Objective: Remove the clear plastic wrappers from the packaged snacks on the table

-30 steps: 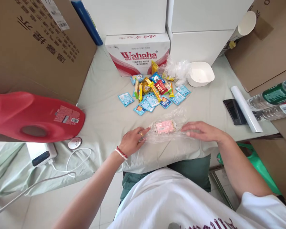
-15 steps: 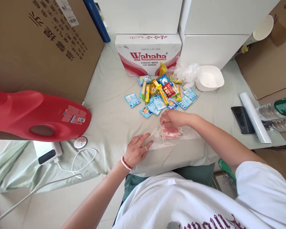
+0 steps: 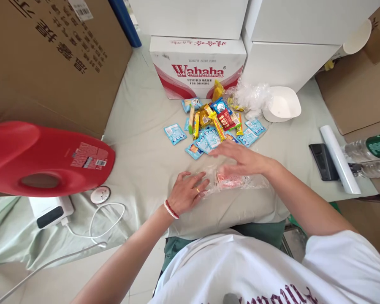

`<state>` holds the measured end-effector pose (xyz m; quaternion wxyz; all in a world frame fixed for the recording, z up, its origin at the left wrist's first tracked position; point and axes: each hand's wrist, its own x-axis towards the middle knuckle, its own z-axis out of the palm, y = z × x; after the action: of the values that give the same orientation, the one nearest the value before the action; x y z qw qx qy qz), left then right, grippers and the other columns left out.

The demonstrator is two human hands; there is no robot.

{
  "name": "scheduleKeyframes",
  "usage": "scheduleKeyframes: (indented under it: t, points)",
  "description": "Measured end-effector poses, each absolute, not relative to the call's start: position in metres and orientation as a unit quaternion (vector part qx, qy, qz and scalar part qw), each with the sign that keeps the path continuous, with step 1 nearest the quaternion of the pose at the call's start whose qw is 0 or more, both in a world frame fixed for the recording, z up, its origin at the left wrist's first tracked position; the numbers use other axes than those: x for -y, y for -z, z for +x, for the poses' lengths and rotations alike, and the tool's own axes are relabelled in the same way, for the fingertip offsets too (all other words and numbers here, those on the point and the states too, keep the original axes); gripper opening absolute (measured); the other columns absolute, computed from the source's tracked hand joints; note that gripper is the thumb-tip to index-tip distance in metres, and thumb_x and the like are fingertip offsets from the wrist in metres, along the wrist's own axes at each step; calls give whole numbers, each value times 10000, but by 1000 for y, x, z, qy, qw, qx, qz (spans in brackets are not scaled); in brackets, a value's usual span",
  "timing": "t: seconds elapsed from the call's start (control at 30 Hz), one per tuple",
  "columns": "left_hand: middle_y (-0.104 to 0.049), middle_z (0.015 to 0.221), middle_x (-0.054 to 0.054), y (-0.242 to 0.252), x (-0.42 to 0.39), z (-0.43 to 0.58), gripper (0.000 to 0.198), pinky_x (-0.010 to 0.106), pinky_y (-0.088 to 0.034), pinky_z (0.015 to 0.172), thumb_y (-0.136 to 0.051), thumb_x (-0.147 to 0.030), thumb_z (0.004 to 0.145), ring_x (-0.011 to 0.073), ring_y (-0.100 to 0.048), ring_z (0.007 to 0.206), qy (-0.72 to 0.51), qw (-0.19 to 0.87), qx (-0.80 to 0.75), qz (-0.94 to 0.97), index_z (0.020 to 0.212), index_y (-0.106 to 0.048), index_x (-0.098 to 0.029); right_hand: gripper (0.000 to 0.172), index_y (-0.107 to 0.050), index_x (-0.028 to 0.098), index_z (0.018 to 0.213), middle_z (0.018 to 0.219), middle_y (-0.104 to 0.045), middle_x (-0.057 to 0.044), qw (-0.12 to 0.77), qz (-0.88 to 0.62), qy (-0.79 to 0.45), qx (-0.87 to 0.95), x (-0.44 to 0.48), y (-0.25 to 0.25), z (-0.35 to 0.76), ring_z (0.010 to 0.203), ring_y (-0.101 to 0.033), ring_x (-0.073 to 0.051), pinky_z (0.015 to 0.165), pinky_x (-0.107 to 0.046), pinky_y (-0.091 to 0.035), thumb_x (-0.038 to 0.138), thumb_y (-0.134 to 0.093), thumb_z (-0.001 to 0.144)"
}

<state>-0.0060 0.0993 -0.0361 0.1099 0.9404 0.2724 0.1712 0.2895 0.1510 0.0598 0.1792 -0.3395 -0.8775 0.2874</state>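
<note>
My left hand (image 3: 187,192) lies with its fingers spread on the left end of a clear plastic bag (image 3: 211,188). A pink-red packet (image 3: 231,180) lies in or under the clear plastic on the cloth. Over that packet is my right hand (image 3: 237,158), its thumb and fingers apart with nothing between them; its fingertips reach close to the snack pile. The pile holds several light blue packets (image 3: 212,137), yellow sticks (image 3: 218,126) and a red packet (image 3: 225,119).
A white Wahaha box (image 3: 199,67) stands behind the snacks, with crumpled clear plastic (image 3: 251,97) and a white bowl (image 3: 282,104) to its right. A red jug (image 3: 50,156) and white power bank (image 3: 50,211) are at left; a white roll (image 3: 340,160) lies right.
My right hand has opened and lifted a little from the pink-red packet. My left hand stays on the plastic, its fingers slightly shifted. The camera view has moved somewhat.
</note>
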Motion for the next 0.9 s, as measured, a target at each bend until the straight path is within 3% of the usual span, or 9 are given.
scheduleKeyframes:
  t: [0.1,0.2,0.27,0.4,0.53,0.67,0.73,0.83,0.9]
  points:
    - [-675,1443,132,38,-102,-7,379,484,-388,917,-480,-398,1054,244,-704,1025,-178,135,-323,920,1364,-644,-255,689,-575,168,1480,1317,-651,-176,111,-366,-292,877,-109,-54,323,1289,-504,-333,1055,-472,-432,556,-724,929]
    - [-750,1327,77,38,-105,0,325,444,-380,845,-477,-412,1054,237,-687,993,-169,183,-377,892,1089,-761,-259,305,-729,192,1233,1104,-701,-141,98,-433,-293,847,-83,-43,341,1122,-573,-293,966,-439,-461,373,-607,1021]
    - [-798,1189,56,40,-106,7,347,427,-395,834,-477,-406,1045,236,-680,985,-176,222,-420,862,935,-766,-250,257,-753,195,1083,970,-699,-108,120,-448,-305,832,-79,-39,349,992,-593,-251,915,-399,-472,309,-524,1054]
    - [-802,1044,58,44,-105,17,238,418,-457,892,-546,-368,962,238,-685,1006,-239,264,-522,775,876,-724,-235,238,-738,175,1036,918,-695,-98,115,-508,-288,803,-97,-37,357,928,-603,-238,874,-364,-485,250,-512,1030]
    - [-764,1009,59,42,-99,25,169,424,-477,863,-579,-266,852,241,-676,921,-239,241,-582,739,966,-698,-228,311,-715,142,1240,1160,-691,-161,61,-574,-207,790,-128,-28,342,1126,-567,-309,1010,-430,-460,282,-587,993]
    - [-726,1018,73,37,-97,38,222,429,-486,853,-623,-369,881,266,-679,943,-198,201,-630,724,1039,-672,-221,743,-478,110,1557,1491,-544,-219,41,-578,-172,797,-157,-13,308,1389,-424,-368,1159,-499,-358,364,-746,912]
    - [-706,1051,89,37,-100,46,322,433,-501,857,-658,-449,884,289,-683,984,-185,173,-651,716,1105,-659,-215,647,-543,85,1498,1392,-619,-227,21,-599,-179,780,-166,-11,296,1347,-476,-361,1118,-470,-386,281,-730,911]
    - [-666,1115,126,43,-105,52,551,441,-526,847,-689,-481,865,323,-680,1022,-182,127,-671,708,1321,-597,-186,323,-728,106,1246,1149,-738,-164,4,-591,-238,771,-168,-20,289,1160,-613,-291,969,-349,-444,161,-591,959]
    - [-634,1145,148,48,-108,53,690,452,-539,849,-705,-501,848,337,-675,1023,-177,107,-683,701,1421,-547,-151,316,-760,148,1196,1105,-750,-121,5,-555,-261,790,-156,-32,288,1059,-655,-245,886,-301,-445,134,-528,982]
